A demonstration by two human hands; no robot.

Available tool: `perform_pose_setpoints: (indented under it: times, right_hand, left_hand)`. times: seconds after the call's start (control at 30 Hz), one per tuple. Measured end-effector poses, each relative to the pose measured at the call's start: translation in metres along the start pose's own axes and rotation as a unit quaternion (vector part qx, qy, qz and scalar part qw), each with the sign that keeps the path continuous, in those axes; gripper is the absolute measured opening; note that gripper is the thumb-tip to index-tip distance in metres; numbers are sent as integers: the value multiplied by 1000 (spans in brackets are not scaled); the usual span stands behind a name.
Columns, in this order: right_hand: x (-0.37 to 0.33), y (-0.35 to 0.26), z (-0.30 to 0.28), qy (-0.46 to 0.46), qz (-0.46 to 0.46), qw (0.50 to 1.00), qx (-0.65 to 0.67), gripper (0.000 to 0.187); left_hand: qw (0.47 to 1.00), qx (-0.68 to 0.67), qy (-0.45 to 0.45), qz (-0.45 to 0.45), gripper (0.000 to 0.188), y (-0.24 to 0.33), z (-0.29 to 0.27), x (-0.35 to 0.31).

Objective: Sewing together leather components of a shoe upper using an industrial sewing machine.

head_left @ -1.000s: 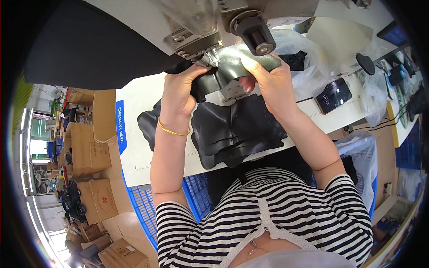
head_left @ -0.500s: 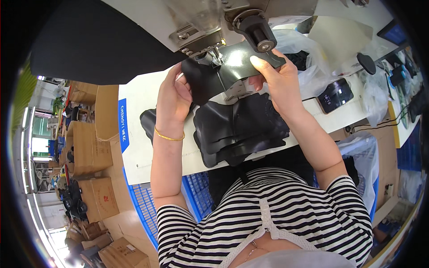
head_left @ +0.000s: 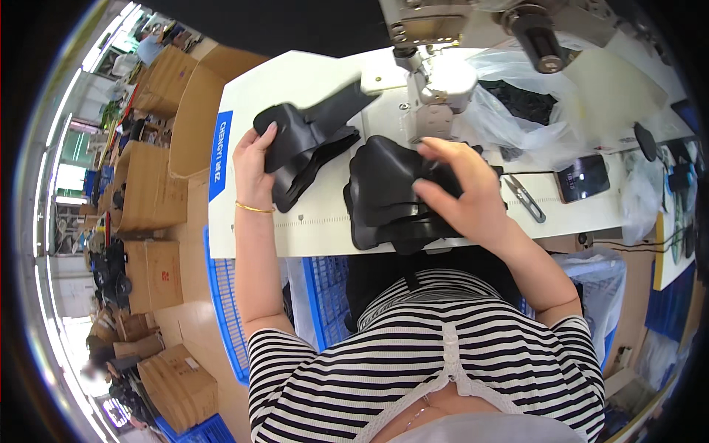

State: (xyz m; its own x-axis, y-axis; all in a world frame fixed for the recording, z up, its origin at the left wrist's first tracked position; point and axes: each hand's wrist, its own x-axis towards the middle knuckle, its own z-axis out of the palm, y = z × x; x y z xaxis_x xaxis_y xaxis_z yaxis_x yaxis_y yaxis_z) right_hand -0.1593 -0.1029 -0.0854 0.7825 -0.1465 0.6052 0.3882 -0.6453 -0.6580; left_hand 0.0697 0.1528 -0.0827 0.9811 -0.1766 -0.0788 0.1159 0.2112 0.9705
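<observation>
My left hand [head_left: 255, 156] pinches a black, leather-like cut piece [head_left: 286, 134] by its left edge. The piece lies over a small pile of similar black pieces [head_left: 297, 186] at the left of the white table, its narrow end pointing up and right. Over a larger pile of black pieces [head_left: 380, 173], close to the table's front edge, hovers my right hand [head_left: 473, 190]. Its thumb and fingers are apart and nothing is between them; whether the fingertips touch the pile I cannot tell. Beyond the pile stands a sewing machine [head_left: 422, 63] with its needle area bare of material.
Thread snips [head_left: 526, 198] and a phone [head_left: 583, 178] lie right of the larger pile. A see-through plastic bag [head_left: 502, 129] with black bits sits beside the machine. Blue plastic baskets [head_left: 325, 295] stand under the table's front edge. Cardboard boxes [head_left: 151, 184] line the left side.
The black piece has left the machine's needle area and moved left and nearer with my left hand. My right hand has let go of it and come down over the larger pile.
</observation>
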Motion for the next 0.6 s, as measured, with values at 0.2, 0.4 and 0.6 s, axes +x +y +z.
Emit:
perform_pose_setpoints:
  times: [0.2, 0.4, 0.6]
  right_hand:
    - [-6, 0, 26, -117, -79, 984, -111, 51]
    - [-7, 7, 24, -74, -69, 990, -93, 19]
    - [-13, 2, 7, 76, 63, 995, 20, 12]
  left_hand:
    - [933, 317, 168, -1, 50, -21, -69, -15]
    - [841, 422, 114, 317, 31, -32, -5, -61]
    - [959, 58, -239, -140, 66, -20, 67, -114]
